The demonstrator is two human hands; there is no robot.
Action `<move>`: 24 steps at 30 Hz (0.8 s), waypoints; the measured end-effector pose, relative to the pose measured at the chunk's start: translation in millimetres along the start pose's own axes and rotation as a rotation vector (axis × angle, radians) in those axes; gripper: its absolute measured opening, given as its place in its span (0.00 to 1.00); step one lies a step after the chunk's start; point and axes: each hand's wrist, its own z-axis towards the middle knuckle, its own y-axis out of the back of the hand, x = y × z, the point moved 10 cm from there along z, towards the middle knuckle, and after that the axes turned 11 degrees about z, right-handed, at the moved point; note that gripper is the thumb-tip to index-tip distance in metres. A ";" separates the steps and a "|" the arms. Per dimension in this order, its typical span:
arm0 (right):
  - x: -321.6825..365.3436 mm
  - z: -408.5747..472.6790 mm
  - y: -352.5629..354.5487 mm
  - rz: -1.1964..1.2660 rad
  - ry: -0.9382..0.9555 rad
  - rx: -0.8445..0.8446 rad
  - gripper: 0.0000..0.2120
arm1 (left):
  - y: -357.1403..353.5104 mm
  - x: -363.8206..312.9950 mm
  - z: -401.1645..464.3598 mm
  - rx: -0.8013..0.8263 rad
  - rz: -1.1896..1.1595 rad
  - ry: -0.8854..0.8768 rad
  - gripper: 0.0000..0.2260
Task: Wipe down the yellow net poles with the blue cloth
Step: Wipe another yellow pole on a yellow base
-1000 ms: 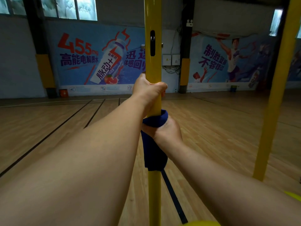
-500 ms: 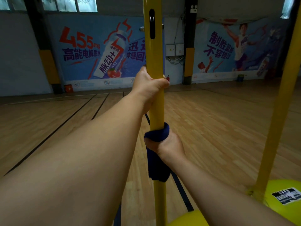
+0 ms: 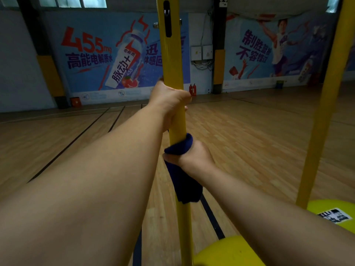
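Note:
A yellow net pole (image 3: 173,60) stands upright straight ahead of me, with a black slot near its top. My left hand (image 3: 169,102) grips the pole about halfway up. Just below it, my right hand (image 3: 194,156) holds the blue cloth (image 3: 182,169) wrapped round the pole, and the cloth's loose end hangs down along the pole. A second yellow pole (image 3: 330,93) rises at the right, untouched by either hand.
Two rounded yellow pole bases sit low in view, one (image 3: 226,252) under the near pole and one (image 3: 334,215) with a sticker at the right. Wooden court floor (image 3: 259,143) with dark lines stretches to a wall (image 3: 92,54) of printed banners.
My right hand has slid the blue cloth down the pole, away from my left hand. The view has dipped, bringing the yellow bases into sight.

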 end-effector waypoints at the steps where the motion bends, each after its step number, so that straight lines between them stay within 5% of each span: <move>1: 9.5 3.2 1.2 0.029 0.018 0.001 0.24 | -4.9 6.4 -2.8 0.035 0.013 0.031 0.26; 10: -14.6 1.2 -6.4 0.130 0.037 -0.022 0.23 | -14.3 31.6 -20.7 0.114 0.061 0.039 0.10; 17: -66.0 -10.8 -15.6 0.146 -0.062 -0.072 0.23 | -15.4 28.3 -23.5 0.137 0.024 0.016 0.20; 24: -45.3 -3.9 -10.4 0.012 -0.097 0.079 0.21 | -15.3 29.4 -25.1 0.099 0.035 0.019 0.18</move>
